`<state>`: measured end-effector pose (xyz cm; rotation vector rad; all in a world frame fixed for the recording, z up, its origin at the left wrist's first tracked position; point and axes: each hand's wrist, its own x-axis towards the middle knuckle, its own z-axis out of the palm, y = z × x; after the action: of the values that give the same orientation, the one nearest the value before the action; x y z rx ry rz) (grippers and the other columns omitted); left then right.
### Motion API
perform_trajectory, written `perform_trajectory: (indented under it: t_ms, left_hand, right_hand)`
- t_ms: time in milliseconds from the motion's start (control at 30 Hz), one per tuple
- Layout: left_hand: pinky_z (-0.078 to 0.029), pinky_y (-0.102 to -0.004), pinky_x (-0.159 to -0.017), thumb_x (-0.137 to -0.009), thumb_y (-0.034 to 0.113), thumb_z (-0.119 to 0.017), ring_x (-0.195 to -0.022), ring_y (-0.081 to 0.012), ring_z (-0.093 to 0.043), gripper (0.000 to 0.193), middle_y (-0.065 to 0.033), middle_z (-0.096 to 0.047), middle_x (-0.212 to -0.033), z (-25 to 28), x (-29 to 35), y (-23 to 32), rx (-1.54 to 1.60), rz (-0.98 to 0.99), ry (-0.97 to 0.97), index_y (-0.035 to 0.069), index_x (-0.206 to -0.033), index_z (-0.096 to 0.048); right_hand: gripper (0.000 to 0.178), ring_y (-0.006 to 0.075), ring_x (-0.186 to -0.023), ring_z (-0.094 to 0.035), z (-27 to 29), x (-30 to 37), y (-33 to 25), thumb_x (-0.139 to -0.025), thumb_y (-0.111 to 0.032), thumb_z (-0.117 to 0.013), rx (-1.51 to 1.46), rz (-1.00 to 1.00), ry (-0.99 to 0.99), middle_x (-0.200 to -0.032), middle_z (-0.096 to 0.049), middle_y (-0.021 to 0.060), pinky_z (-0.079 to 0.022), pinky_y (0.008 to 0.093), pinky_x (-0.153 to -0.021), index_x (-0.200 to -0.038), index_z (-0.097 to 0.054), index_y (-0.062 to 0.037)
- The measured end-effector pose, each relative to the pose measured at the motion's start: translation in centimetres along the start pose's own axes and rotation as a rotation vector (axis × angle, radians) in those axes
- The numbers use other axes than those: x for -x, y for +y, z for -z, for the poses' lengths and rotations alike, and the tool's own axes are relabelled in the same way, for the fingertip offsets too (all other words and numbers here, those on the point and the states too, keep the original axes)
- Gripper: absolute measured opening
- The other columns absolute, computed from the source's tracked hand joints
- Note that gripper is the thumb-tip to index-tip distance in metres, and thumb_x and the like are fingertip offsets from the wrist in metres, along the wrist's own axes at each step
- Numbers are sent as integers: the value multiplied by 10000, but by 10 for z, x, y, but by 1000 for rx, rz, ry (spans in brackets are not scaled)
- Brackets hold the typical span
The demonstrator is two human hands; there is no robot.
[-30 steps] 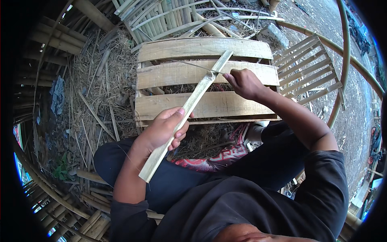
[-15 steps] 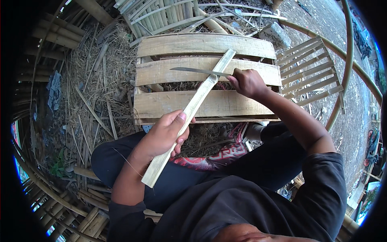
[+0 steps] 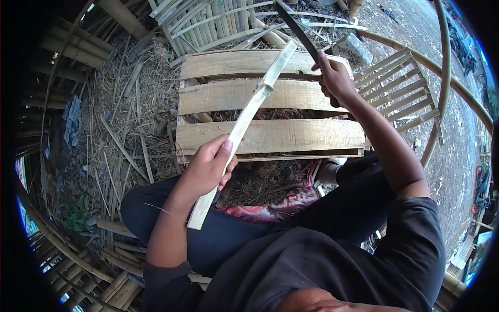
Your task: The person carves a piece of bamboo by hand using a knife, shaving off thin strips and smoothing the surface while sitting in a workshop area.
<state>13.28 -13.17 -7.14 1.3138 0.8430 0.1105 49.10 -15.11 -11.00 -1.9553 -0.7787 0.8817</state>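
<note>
We note the wooden pallet [image 3: 270,136] filling the centre of the frame, three pale boards lying on a floor of dry straw and bamboo offcuts; it serves as our bench. A slatted bamboo panel [image 3: 403,86] lies at upper right, just beside it.

The bamboo strip [image 3: 244,122] runs diagonally from lower centre-left up to upper centre, its far end raised over the top board. Left hand [image 3: 207,169], centre-left: grip closed around the strip's lower third, thumb on top. Right hand [image 3: 335,78], upper right: grip closed on the handle of a dark long-bladed knife [image 3: 296,26], the blade lifted toward the top edge, apart from the strip.

Judgement on technique: the strip should stay steady and angled away from the body; the blade ought to meet it near the upper end, stroke directed away from the left hand; that hand kept well below the cut line. A glancing stroke could slide down toward the fingers.
</note>
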Motion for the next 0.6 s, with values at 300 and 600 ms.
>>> perform_trajectory:
  t_ms: [300, 600]
  left_hand:
    - [-370, -222, -458, -1074, 265, -447, -512, -44, -358, 462, 65, -395, -681, -11, -24, -13, -164, 126, 27, 108, -1507, -417]
    - [-364, -223, -552, -1054, 209, -496, -613, -28, -354, 458, 68, -462, -690, -11, -46, -35, -354, -161, 36, 83, -1491, -438]
  right_hand:
    - [584, 290, -663, -674, 10, -28, 13, -1004, -505, -502, 661, 196, -72, -752, -663, 169, -528, 426, -655, -944, -666, 53]
    - [743, 233, -508, -607, 10, -47, 43, -980, -631, -441, 587, -171, -84, -611, -592, 109, -487, 401, -470, -765, -626, 56]
